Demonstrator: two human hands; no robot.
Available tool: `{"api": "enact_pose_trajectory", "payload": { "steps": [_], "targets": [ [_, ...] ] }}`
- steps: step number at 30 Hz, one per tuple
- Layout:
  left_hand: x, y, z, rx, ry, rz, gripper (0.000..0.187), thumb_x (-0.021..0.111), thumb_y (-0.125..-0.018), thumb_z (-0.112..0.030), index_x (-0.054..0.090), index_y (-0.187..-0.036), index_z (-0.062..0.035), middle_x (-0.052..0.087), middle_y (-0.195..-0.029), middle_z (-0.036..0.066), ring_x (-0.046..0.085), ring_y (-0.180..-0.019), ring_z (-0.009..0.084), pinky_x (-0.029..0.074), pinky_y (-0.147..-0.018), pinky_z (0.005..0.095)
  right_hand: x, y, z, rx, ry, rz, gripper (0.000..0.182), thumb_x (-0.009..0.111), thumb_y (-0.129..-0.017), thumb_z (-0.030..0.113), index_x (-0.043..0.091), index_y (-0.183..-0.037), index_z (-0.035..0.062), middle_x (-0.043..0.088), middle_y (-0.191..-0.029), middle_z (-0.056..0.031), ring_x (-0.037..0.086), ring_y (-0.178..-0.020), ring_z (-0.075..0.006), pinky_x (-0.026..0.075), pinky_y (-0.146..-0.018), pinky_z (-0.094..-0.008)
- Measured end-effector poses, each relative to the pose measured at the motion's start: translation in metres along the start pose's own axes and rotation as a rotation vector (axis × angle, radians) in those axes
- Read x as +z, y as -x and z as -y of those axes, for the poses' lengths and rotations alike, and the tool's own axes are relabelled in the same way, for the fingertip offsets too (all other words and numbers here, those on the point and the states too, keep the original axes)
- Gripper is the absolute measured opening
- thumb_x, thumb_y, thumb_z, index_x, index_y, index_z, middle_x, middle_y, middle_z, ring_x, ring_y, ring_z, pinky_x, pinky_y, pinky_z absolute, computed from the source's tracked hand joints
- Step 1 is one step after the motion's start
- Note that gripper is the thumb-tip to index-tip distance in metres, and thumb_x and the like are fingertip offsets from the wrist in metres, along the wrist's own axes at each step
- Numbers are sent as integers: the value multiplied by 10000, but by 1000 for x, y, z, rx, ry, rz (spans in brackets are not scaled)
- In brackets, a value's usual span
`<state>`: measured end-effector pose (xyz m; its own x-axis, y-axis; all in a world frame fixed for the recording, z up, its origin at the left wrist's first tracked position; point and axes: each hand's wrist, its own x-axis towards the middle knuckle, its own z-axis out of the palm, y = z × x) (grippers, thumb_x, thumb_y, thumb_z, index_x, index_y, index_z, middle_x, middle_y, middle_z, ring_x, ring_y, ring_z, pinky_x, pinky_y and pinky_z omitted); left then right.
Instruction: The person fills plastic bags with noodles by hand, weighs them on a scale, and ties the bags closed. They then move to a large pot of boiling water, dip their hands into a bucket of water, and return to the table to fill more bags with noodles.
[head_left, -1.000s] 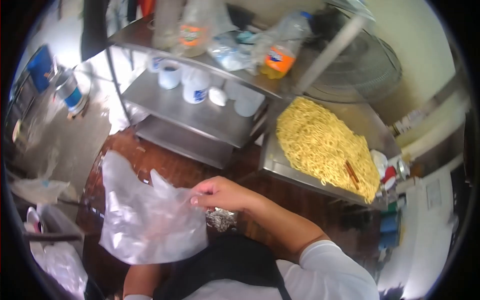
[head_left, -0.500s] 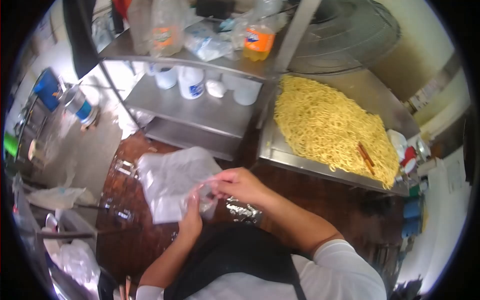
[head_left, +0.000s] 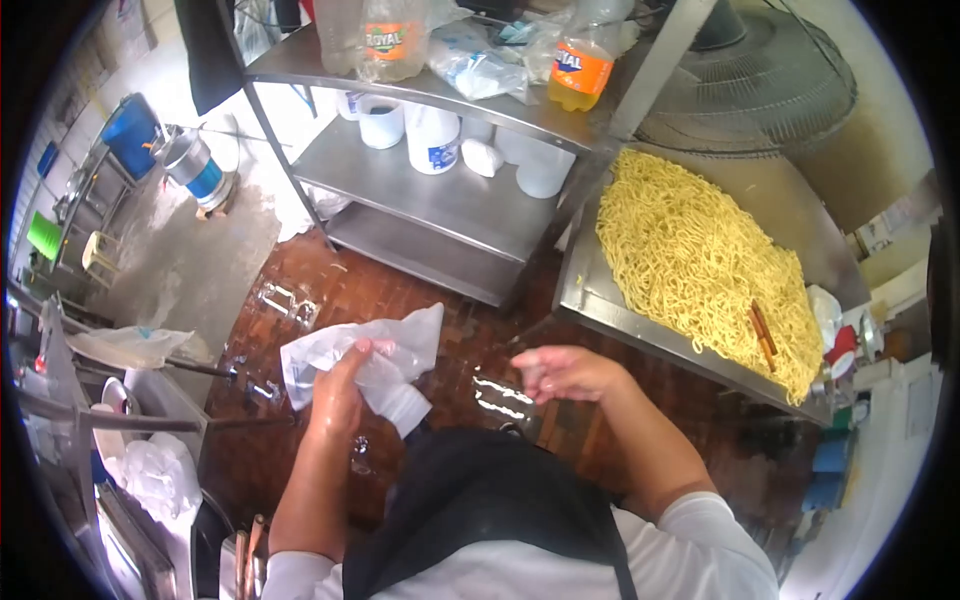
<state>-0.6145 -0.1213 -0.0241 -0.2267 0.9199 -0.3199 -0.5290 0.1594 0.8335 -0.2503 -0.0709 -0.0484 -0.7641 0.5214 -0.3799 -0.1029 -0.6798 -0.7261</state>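
A translucent plastic bag [head_left: 410, 340] hangs crumpled in my left hand [head_left: 340, 390], whose fingers are closed on it in front of my black apron. To the right, apart from the bag, my right hand [head_left: 565, 374] is held in the air with its fingers loosely curled and partly spread, and nothing shows in it. Beyond my right hand, a large heap of yellow noodles [head_left: 700, 260] lies on a metal tray [head_left: 680, 345]. Two brown sticks [head_left: 763, 335] rest on the noodles near the right end.
A metal shelf [head_left: 430, 215] ahead holds orange-labelled bottles [head_left: 580, 72], plastic bags and white containers [head_left: 432, 140]. A large fan [head_left: 740, 85] stands behind the noodles. The brown floor [head_left: 450, 385] has shiny wet-looking patches. Another plastic bag [head_left: 160, 475] lies at lower left.
My right hand has let go of the bag and moved right. The bag, spread wide before, now hangs bunched from my left hand. The camera view has shifted, moving the surroundings rightward.
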Motion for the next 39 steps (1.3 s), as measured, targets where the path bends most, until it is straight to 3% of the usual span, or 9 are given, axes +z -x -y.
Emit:
{"api": "enact_pose_trajectory", "payload": {
  "steps": [2, 8, 13, 16, 18, 26, 30, 33, 39],
  "targets": [
    [-3, -2, -3, -119, -45, 169, 306, 633, -906, -134, 634, -1133, 71, 700, -1053, 162, 668, -989, 254, 521, -911, 388, -57, -12, -76, 357, 1292, -126, 400, 698, -883, 172, 630, -1257, 49, 683, -1179, -146, 672, -1034, -233, 544, -878, -383],
    [10, 0, 3, -361, -147, 427, 486, 653, -726, -59, 604, -1183, 102, 686, -1124, 205, 660, -1011, 299, 519, -893, 397, -6, 31, -70, 710, 1388, -776, 427, 673, -884, 364, 647, -1205, 85, 665, -1134, -163, 640, -1071, -348, 519, -919, -459],
    [60, -17, 47, -597, -81, 855, 627, 700, -815, -329, 552, -1308, 30, 615, -1292, 191, 635, -1098, 295, 517, -933, 424, 72, 64, -27, -508, 1283, -1178, 478, 714, -867, 350, 625, -1228, 49, 626, -1261, -174, 606, -1156, -351, 484, -994, -438],
    [158, 37, 43, -777, 281, 936, 1121, 322, -755, -941, 441, -1456, -74, 539, -1398, 153, 563, -1218, 334, 438, -1007, 546, 109, 87, 3, -783, 1398, -1085, 624, 683, -891, 324, 492, -1403, 23, 470, -1446, -256, 451, -1337, -430, 368, -1110, -482],
    [189, 47, 92, -937, 763, 1192, 1045, 354, -793, -900, 390, -1503, -133, 466, -1487, 123, 464, -1343, 332, 348, -1093, 574, 76, 96, -5, -801, 1382, -1185, 644, 666, -898, 307, 452, -1432, 17, 417, -1475, -281, 403, -1365, -452, 329, -1131, -498],
    [344, 148, 163, -572, 153, 1095, 1071, 335, -815, -883, 196, -1577, -143, 196, -1636, 89, 218, -1496, 280, 217, -1199, 452, -30, 205, -28, -860, 1209, -1367, 593, 502, -970, 265, 368, -1475, -17, 304, -1526, -331, 290, -1422, -489, 239, -1176, -502],
    [380, 163, 206, -692, 35, 1178, 1131, 517, -802, -798, 135, -1575, -66, 103, -1648, 134, 143, -1515, 270, 125, -1221, 423, -79, 253, -26, -986, 707, -1288, 398, 510, -998, 289, 600, -1245, -10, 644, -1175, -279, 636, -1093, -395, 497, -920, -407],
    [400, 144, 221, -507, -96, 1273, 864, 714, -754, -240, 328, -1505, -54, 414, -1493, 148, 432, -1364, 282, 317, -1139, 437, -86, 290, -3, -710, 601, -1226, 301, 506, -1015, 232, 668, -1061, -18, 718, -917, -142, 675, -863, -205, 520, -774, -332],
    [409, 32, 299, -669, 10, 822, 205, 624, -780, -164, 637, -965, -79, 676, -889, 77, 670, -844, 265, 535, -882, 493, -194, 321, 0, -705, 511, -1429, 357, 567, -1006, 313, 683, -881, -1, 652, -690, -108, 631, -666, -213, 485, -621, -359]
  ]
}}
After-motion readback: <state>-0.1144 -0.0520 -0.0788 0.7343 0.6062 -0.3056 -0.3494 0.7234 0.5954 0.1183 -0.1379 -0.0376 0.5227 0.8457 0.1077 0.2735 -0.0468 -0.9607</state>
